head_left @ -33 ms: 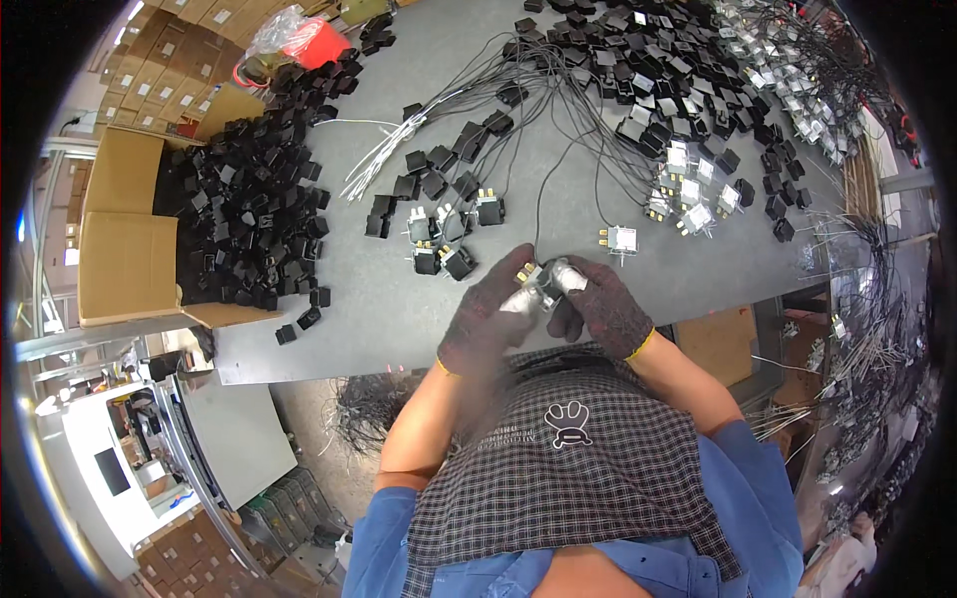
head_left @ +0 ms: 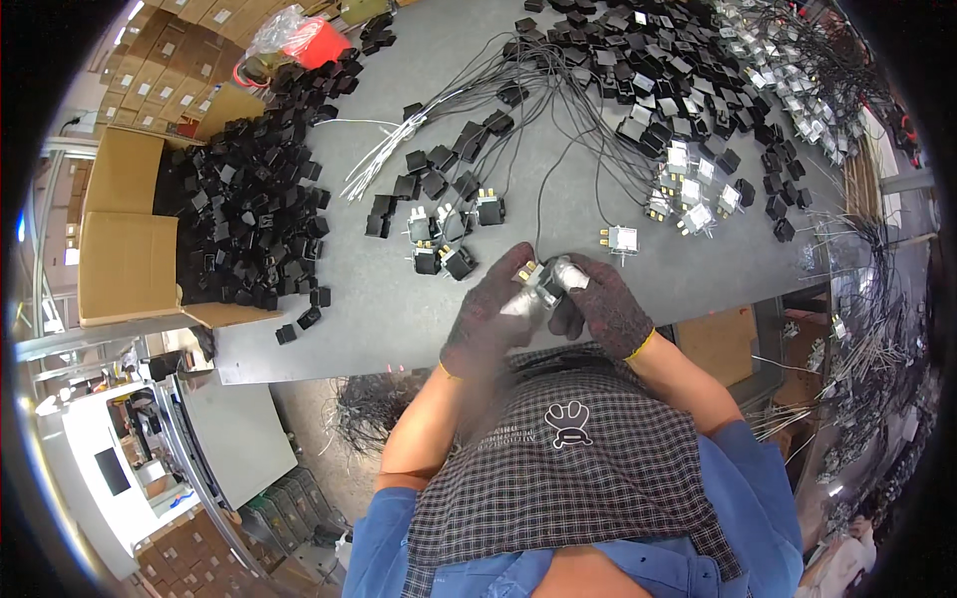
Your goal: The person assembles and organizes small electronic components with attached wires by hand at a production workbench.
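Observation:
Both my hands wear dark knit gloves with pale coverings at the thumbs, and they meet near the table's front edge. My left hand (head_left: 492, 307) is closed on a small electrical part (head_left: 543, 285) with brass terminals, a dark body and a black wire leading away. My right hand (head_left: 603, 304) grips the same part from the other side; its fingers partly hide it. Just beyond, to the right, lies a silver part with brass terminals (head_left: 623, 240). Beyond my left hand sit several similar parts (head_left: 457, 261), some in black housings.
An open cardboard box (head_left: 128, 259) spills black housings (head_left: 249, 214) at the left. More black housings (head_left: 638, 80) are heaped at the far right, near a cluster of silver parts (head_left: 690, 189). Black wires with white ends (head_left: 384, 154) stretch across the grey table (head_left: 349, 339).
My left hand has shifted very slightly at the part, and the part's dark face shows a little more. The right hand looks unmoved.

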A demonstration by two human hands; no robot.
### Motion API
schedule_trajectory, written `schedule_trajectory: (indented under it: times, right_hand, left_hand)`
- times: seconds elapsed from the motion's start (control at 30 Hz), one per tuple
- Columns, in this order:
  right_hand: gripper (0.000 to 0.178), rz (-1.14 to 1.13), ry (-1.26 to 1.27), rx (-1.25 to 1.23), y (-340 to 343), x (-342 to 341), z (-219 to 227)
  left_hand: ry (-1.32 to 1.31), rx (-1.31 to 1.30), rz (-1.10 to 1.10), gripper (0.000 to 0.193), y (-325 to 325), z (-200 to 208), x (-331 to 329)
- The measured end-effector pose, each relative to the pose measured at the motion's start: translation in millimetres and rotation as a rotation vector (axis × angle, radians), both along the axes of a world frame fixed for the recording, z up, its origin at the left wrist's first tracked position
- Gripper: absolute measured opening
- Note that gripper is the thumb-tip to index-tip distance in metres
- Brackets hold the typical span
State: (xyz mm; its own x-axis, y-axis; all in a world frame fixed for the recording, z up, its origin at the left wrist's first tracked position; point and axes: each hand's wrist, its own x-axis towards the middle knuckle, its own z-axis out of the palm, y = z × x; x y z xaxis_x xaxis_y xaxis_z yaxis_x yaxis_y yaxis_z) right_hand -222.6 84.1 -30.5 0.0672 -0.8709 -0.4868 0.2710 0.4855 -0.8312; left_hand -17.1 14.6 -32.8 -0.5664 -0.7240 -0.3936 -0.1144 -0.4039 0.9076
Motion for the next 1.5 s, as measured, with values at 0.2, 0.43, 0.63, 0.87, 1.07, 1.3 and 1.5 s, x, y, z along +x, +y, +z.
schedule_trajectory:
  times: [0.2,0.43,0.63,0.87,1.07,1.3,1.5]
  right_hand:
    - [0.038,0.027,0.011,-0.046,1,-3,-14]
    - [0.042,-0.071,-0.301,-0.019,-39,3,-34]
    - [0.042,0.156,-0.411,0.112,-58,18,-20]
    - [0.061,0.269,-0.489,0.203,-64,15,-14]
    - [0.065,0.013,-0.648,0.039,-56,32,-25]
    - [0.04,-0.002,-0.008,-0.325,-53,34,-73]
    - [0.039,-0.145,0.703,-0.538,-12,11,-12]
  left_hand:
    - [0.014,-0.055,-0.002,0.071,9,-1,4]
    - [-0.076,0.031,-0.23,0.067,-13,23,4]
    - [-0.254,-0.146,-0.381,0.064,-24,43,6]
    - [0.059,-0.154,0.188,0.061,-5,24,21]
    - [-0.101,-0.257,0.284,0.044,-7,9,47]
    - [-0.46,-1.055,0.065,0.059,11,36,8]
    - [-0.781,-1.006,-0.095,0.06,-7,-14,15]
